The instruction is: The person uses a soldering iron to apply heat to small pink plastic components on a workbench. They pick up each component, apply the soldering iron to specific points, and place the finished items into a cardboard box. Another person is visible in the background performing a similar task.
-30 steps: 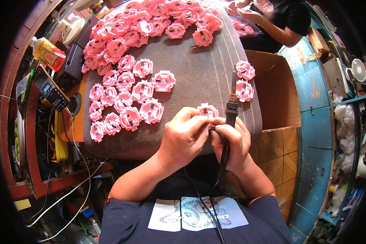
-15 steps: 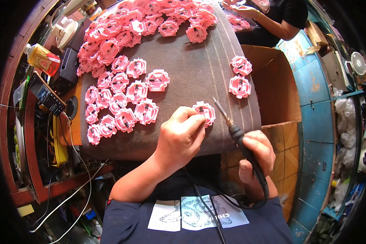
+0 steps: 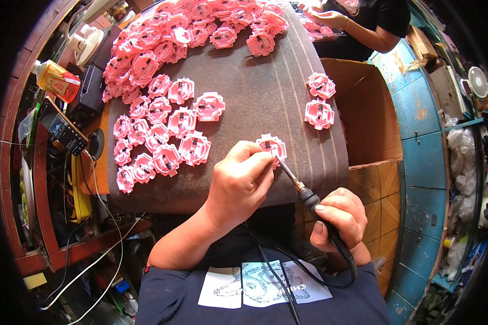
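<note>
My right hand (image 3: 342,218) is wrapped round the black grip of a soldering iron (image 3: 311,199). Its metal tip reaches up and left to a pink plastic part (image 3: 273,147), round with notched edges and a dark piece in its middle. At that part's lower left, my left hand (image 3: 244,174) is closed in a pinch over its edge; whatever the fingertips hold is hidden. Rows of similar pink parts (image 3: 182,122) lie left of my left hand. Two more pink parts (image 3: 319,114) lie near the table's right edge.
A large heap of pink parts (image 3: 152,43) covers the far left of the brown tabletop (image 3: 244,89). An open cardboard box (image 3: 371,111) stands at right. Across from it, another person's hand (image 3: 331,18) is at work. A phone (image 3: 62,125) and bottle (image 3: 57,80) are at left.
The soldering iron has come down and left, its tip moving from beside the pink part onto it. My left hand has stayed in place.
</note>
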{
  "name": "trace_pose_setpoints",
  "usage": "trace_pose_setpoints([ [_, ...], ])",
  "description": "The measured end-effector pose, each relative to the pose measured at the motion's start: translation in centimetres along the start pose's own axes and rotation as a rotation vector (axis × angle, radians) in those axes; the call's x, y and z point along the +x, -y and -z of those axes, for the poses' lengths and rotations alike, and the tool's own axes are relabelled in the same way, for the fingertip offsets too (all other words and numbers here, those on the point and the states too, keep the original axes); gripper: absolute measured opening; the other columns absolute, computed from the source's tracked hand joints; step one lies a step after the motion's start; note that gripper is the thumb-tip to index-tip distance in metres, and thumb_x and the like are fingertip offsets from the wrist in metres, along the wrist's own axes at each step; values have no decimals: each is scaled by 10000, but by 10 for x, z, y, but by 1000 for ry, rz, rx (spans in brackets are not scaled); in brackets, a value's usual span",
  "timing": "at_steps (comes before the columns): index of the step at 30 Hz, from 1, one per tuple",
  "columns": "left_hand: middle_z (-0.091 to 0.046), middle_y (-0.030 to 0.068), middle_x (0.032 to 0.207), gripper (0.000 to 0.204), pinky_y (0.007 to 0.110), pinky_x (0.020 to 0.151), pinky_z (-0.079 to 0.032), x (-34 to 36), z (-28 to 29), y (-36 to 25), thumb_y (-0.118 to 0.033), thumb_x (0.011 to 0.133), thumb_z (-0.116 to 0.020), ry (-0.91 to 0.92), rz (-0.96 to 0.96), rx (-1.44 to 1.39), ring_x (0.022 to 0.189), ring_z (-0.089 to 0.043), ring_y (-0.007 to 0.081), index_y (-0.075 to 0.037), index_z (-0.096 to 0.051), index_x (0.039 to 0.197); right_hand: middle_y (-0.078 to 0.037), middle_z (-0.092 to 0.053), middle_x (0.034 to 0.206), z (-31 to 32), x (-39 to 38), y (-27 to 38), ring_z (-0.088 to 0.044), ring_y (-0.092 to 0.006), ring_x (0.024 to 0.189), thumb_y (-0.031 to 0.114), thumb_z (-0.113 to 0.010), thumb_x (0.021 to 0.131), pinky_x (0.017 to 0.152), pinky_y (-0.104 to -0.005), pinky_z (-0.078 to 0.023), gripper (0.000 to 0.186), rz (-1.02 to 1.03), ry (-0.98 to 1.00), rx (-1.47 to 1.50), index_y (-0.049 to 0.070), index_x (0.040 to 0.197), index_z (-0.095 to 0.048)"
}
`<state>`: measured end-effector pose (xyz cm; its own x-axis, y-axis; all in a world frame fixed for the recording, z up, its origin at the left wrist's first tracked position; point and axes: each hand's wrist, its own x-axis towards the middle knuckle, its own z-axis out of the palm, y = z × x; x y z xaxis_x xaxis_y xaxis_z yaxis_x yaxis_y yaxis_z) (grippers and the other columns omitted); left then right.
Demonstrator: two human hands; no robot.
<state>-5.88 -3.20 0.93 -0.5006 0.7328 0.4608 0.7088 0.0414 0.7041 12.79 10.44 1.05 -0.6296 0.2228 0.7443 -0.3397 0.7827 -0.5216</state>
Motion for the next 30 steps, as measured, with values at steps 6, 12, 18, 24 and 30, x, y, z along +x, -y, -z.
trace_pose_setpoints([
  [6, -698, 141, 969, 169, 340, 708, -579, -1, -1, 1, 45, 837, -792, -2, 4, -1, 812, -715, 262, -1, -761, 997, -114, -661, 818, 0, 3, 0, -606, -246, 631, 73, -740, 862, 575, -358, -524, 214, 9, 8, -2, -4, 1049, -672],
  [12, -693, 133, 972, 164, 328, 679, -573, -1, -1, 1, 46, 839, -790, 0, 6, 5, 786, -713, 240, -3, -760, 992, -114, -663, 819, 0, 4, 1, -608, -245, 630, 62, -738, 849, 571, -356, -526, 220, 13, 18, -9, -5, 1047, -672],
  [18, -689, 125, 977, 161, 308, 639, -560, -1, 0, 0, 45, 845, -789, 0, 21, 0, 730, -696, 203, -5, -759, 995, -115, -662, 816, 0, 6, 2, -611, -248, 630, 60, -736, 846, 576, -360, -528, 215, 8, 26, -27, -6, 1040, -669],
  [24, -690, 125, 977, 164, 310, 638, -559, -2, -1, 2, 43, 847, -789, 2, 16, -7, 729, -695, 203, -7, -759, 1000, -120, -663, 826, 0, 4, 2, -620, -256, 650, 74, -731, 864, 585, -367, -530, 205, -7, 7, -19, -6, 1041, -666],
  [30, -692, 133, 975, 171, 320, 653, -565, 0, 0, 0, 42, 838, -789, -5, -3, 11, 742, -703, 226, -12, -759, 998, -142, -661, 878, 0, 0, -2, -631, -266, 685, 129, -733, 926, 615, -374, -536, 250, -17, -77, 13, -14, 1113, -648],
])
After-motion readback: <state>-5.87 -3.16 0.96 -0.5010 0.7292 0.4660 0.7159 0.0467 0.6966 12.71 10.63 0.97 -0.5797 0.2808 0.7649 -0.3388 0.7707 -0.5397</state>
